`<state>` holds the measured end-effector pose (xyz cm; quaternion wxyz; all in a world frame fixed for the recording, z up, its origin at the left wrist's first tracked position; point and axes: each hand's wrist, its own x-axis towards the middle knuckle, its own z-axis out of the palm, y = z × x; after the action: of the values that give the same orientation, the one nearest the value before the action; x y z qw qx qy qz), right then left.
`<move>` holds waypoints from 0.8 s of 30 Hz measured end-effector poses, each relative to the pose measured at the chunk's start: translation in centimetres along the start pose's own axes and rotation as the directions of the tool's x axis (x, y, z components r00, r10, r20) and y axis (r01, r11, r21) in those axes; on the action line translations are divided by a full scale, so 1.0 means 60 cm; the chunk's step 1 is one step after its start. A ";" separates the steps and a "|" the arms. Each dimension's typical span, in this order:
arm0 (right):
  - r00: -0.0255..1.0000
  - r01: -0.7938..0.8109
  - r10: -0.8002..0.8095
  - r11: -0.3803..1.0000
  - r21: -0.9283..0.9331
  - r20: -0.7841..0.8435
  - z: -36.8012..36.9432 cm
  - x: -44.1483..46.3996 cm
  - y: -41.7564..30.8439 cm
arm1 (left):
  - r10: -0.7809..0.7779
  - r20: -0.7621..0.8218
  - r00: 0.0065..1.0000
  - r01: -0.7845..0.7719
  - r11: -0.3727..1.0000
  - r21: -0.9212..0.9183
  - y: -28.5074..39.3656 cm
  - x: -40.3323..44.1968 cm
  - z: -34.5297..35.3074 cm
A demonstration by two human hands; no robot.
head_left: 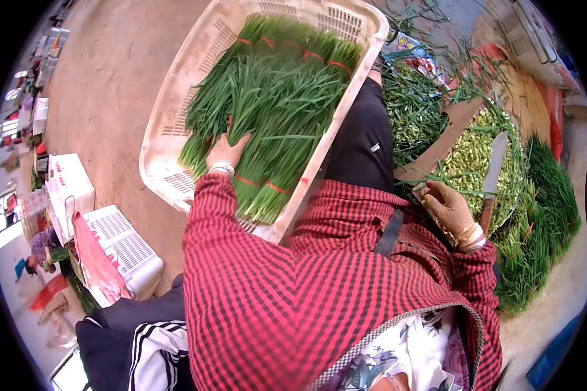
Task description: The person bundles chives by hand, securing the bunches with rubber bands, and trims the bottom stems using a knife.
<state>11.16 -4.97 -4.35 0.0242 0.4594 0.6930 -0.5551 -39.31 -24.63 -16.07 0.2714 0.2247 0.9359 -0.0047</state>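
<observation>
In the white crate (160,150): packed thickly with bundles of long green stalks (267,156), cut ends set toward the far and near walls, leaves overlapping across the middle.
Red bands (277,188): wrapped around stalks in both rows; tying of these judged complete.
Left hand (227,154): inside the crate, fingers apparently closed around one bundle (241,107) on top of the others, just beside a red band.
Right hand (451,212): near the lap, beside the lower end of a brown sheet (440,146); fingers curled inward, but cannot tell whether gripping anything.
Knife (494,166): lying across pale trimmings (466,156), handle close to the right wrist, apparently out of the grasp.
Crate fill: judged well along, with a strip of bare wall visible on the left side; depth of the layers hidden.
Green heap (551,208): outside the crate, at far right beyond the trimmings, flecked with red; judged unpacked, with cannot tell as the verdict on how much already banded.
Loose stalks (404,124): scattered beside the black trouser leg (362,143), unbundled as far as visible.
</observation>
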 end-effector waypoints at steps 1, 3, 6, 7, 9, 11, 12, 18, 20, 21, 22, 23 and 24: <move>1.000 -0.008 0.008 0.998 0.055 -0.006 -0.001 0.001 -0.006 | -0.003 0.001 1.000 0.003 1.000 0.030 0.000 0.005 -0.005; 0.999 0.025 -0.024 0.996 0.080 -0.022 -0.004 -0.006 -0.011 | 0.037 -0.069 0.997 -0.032 0.997 0.069 0.004 -0.003 -0.013; 0.997 -0.044 0.039 0.995 -0.091 -0.061 -0.041 -0.026 0.009 | 0.227 -0.405 0.886 -0.150 0.965 0.215 0.016 0.008 0.025; 0.993 0.002 -0.009 0.998 -0.059 -0.119 -0.050 -0.030 0.034 | 0.325 -0.444 0.835 -0.240 0.941 0.237 0.034 0.008 0.025; 0.971 0.065 -0.085 0.993 -0.096 -0.222 -0.071 -0.056 0.057 | 0.392 -0.466 0.793 -0.256 0.909 0.329 0.058 0.019 0.021; 0.966 -0.013 -0.027 0.988 -0.152 -0.257 -0.096 -0.088 0.031 | 0.467 -0.452 0.760 -0.242 0.849 0.470 0.122 0.051 0.020; 0.954 -0.001 -0.052 0.984 -0.179 -0.294 -0.111 -0.101 0.031 | 0.487 -0.427 0.762 -0.222 0.816 0.534 0.156 0.050 0.015; 0.745 -0.045 0.075 0.997 0.062 -0.663 -0.194 -0.244 0.140 | 0.143 -0.149 0.978 -0.090 0.945 0.314 0.348 0.064 -0.004; 0.590 -0.215 0.112 0.976 -0.022 -0.799 -0.216 -0.320 0.176 | 0.247 -0.037 0.968 -0.227 0.933 0.280 0.403 0.095 0.008; 0.476 -0.269 0.176 0.962 0.048 -0.862 -0.217 -0.362 0.213 | 0.353 -0.100 0.930 -0.323 0.918 0.232 0.446 0.058 -0.005; 0.343 -0.372 0.312 0.911 0.177 -0.886 -0.209 -0.406 0.231 | 0.444 -0.167 0.880 -0.414 0.891 0.185 0.479 0.022 -0.015; 0.289 -0.387 0.293 0.907 0.168 -0.911 -0.197 -0.422 0.304 | 0.560 -0.298 0.773 -0.551 0.826 0.124 0.450 0.118 0.015; 0.226 -0.534 0.393 0.815 0.224 -0.891 -0.174 -0.472 0.342 | 0.626 -0.360 0.692 -0.663 0.748 0.026 0.489 0.081 0.010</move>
<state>46.08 -14.77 -0.33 -0.1656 0.8662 0.4533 -0.1300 -30.25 3.70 -15.72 0.0981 0.5212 0.8284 0.1802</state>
